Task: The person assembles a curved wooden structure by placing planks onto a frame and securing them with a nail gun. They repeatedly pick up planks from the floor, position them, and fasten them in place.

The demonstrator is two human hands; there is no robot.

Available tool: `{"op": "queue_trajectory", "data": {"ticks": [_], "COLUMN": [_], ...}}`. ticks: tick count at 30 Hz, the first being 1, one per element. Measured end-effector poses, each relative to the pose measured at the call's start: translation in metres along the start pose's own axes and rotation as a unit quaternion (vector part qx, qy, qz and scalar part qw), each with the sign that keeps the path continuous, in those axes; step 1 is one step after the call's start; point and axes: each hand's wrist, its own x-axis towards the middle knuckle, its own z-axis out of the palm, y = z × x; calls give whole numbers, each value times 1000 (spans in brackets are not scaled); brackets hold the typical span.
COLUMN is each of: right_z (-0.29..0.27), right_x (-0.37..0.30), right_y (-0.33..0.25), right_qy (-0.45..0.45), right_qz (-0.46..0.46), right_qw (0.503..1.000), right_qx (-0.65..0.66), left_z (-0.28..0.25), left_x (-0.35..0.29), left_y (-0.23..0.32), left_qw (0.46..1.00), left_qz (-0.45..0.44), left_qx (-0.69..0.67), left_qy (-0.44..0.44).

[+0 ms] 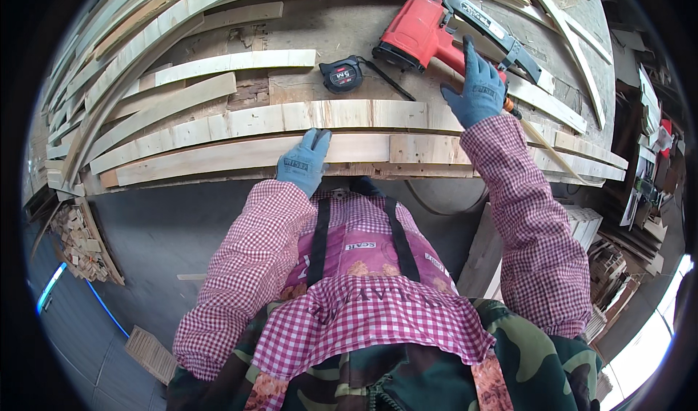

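Both my hands wear blue gloves. My left hand [304,165] lies over the front wooden strip [218,158] at the bench's near edge, fingers stretched out across it. Just behind runs a second long wooden strip [254,118], alongside the first. My right hand [480,91] is at the grip of a red nail gun [418,29], thumb and fingers spread apart and not wrapped round it. The nail gun lies on the bench with its dark magazine [494,29] toward the far right. Left of it sits a black tape measure [341,75] with a strap.
Several loose wooden strips [174,18] lie stacked and crossed at the far left, and more [574,54] at the right. An air hose fitting [512,107] joins the nail gun. Wood offcuts [76,240] fill a box at lower left; stacked timber [614,280] stands at right.
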Motion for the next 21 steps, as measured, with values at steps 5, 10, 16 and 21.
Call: {"op": "queue_trajectory", "data": {"ticks": [5,10,16,21], "right_z": [15,21,-39,-124], "right_x": [63,85,71,11], "right_y": [-14,-1,5,54], "right_qy": [-187,-245,-149,-243], "right_qz": [106,106,48,161], "right_qw": [973,964,987,843], "right_qx": [-80,-2,31,452], "left_z": [1,6,-1,8], "left_x": [-5,-1,3,3], "left_y": [1,1,-1,-8], "left_qw": [999,999,999,998], "left_qz": [6,16,16,36], "left_qx": [-29,-22,-29,-23], "left_qy": [32,42,18,44]}}
